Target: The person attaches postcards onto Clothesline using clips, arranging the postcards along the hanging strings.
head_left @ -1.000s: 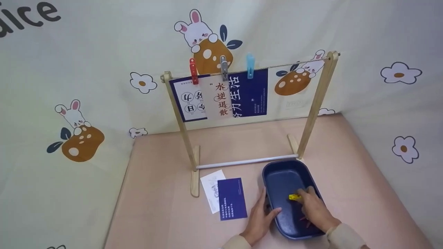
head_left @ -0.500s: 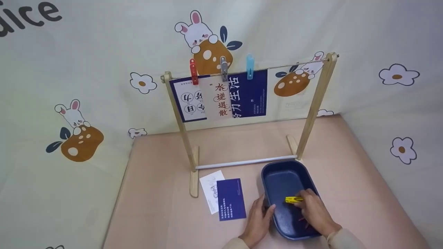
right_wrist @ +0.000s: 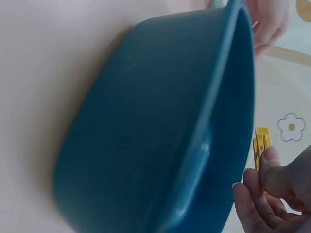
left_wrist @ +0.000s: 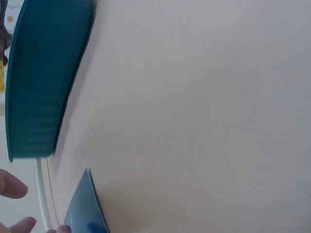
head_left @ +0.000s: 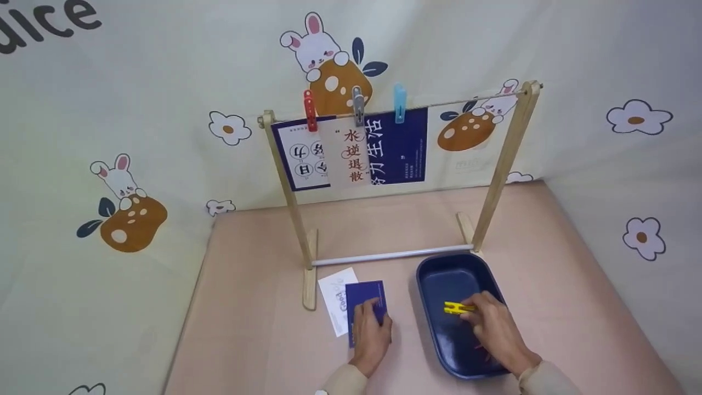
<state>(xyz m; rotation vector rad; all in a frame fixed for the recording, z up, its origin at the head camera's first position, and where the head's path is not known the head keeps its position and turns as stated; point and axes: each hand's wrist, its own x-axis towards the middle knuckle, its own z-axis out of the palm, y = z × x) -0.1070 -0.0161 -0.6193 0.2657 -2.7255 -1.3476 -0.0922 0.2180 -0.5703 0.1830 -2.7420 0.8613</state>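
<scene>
My right hand pinches a yellow clothespin above the dark blue tub; the right wrist view shows the yellow clothespin between thumb and fingers. My left hand is over the dark blue card, its fingers reaching across the printed face. In the left wrist view the thumb stands apart from the other fingers, and a fingertip meets the card. Partly under that card lies a white card with "Good" lettering. Reddish clothespins lie in the tub, partly hidden by my right hand.
A wooden stand carries a string. Red, grey and light blue clothespins hold hanging cards on it. A white bar joins the stand's feet, just behind the tub. Printed fabric surrounds the pink table.
My left hand has let go of the tub's left rim and moved left onto the blue card. The yellow clothespin, held by my right hand, has shifted slightly left and shows more.
</scene>
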